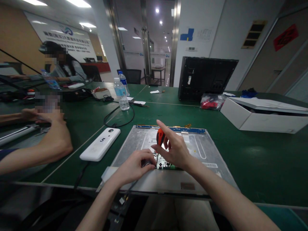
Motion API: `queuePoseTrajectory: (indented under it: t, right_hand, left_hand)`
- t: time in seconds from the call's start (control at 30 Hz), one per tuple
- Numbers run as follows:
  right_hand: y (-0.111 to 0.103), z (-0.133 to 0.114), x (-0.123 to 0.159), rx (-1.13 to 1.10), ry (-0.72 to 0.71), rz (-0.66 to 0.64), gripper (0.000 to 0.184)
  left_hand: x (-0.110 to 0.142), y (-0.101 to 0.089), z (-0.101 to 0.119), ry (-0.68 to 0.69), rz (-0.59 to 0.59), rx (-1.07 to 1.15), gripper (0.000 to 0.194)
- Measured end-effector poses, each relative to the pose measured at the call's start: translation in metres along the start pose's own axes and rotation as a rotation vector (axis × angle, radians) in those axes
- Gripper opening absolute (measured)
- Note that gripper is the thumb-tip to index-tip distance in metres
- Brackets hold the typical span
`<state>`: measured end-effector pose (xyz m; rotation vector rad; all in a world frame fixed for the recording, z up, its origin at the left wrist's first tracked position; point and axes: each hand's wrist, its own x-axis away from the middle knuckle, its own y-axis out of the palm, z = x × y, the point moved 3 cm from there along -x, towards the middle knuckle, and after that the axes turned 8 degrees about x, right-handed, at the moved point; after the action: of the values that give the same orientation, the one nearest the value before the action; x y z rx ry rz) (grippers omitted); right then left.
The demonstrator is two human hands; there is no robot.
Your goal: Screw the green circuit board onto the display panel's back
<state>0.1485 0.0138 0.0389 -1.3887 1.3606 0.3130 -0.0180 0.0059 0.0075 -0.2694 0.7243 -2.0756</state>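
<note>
A flat metal display panel (134,138) lies on the green table in front of me, a green circuit board (166,166) at its middle. An orange and black screwdriver (160,136) stands almost upright over the board, its tip down near the board's left part. My right hand (175,147) is closed round its handle, with the index finger stretched out. Beside the screwdriver tip, my left hand (137,165) has thumb and fingers pinched at the board's left edge; what lies between them is mostly hidden. A blue strip (173,129) runs along the panel's far edge.
A white power bank (101,144) with a cable lies left of the panel. Water bottles (121,94) stand behind it. Another person's arm (48,134) reaches in from the left. Farther right are a black monitor (207,78) and a white box (267,117).
</note>
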Motion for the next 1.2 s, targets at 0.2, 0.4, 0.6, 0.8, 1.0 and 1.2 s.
queuePoseTrajectory:
  t: [0.2, 0.4, 0.6, 0.8, 1.0, 1.2]
  right_hand:
    - [0.0039, 0.0006, 0.0019, -0.113, 0.023, 0.044, 0.052]
    - [0.0000, -0.0018, 0.0005, -0.096, 0.001, -0.012, 0.048]
    - [0.0003, -0.0021, 0.0017, -0.083, 0.020, 0.016, 0.053]
    - [0.0004, -0.0002, 0.0008, -0.013, 0.008, 0.083, 0.049]
    - [-0.0031, -0.0046, 0.0002, -0.029, -0.014, 0.047, 0.057]
    - [-0.0017, -0.0021, 0.0014, -0.049, -0.031, 0.074, 0.051]
  left_hand:
    - [-0.0004, 0.0006, 0.0001, -0.017, -0.008, -0.010, 0.010]
    - [-0.0002, 0.0004, 0.0001, -0.011, -0.002, 0.004, 0.011]
    - [-0.0004, 0.0015, -0.0022, 0.000, -0.005, 0.009, 0.011]
    - [-0.0002, 0.0009, 0.0001, 0.003, 0.012, -0.005, 0.010]
    - [-0.0005, 0.0013, 0.0010, 0.015, 0.000, 0.026, 0.011]
    - [-0.0002, 0.0010, -0.0016, 0.009, 0.010, 0.000, 0.010]
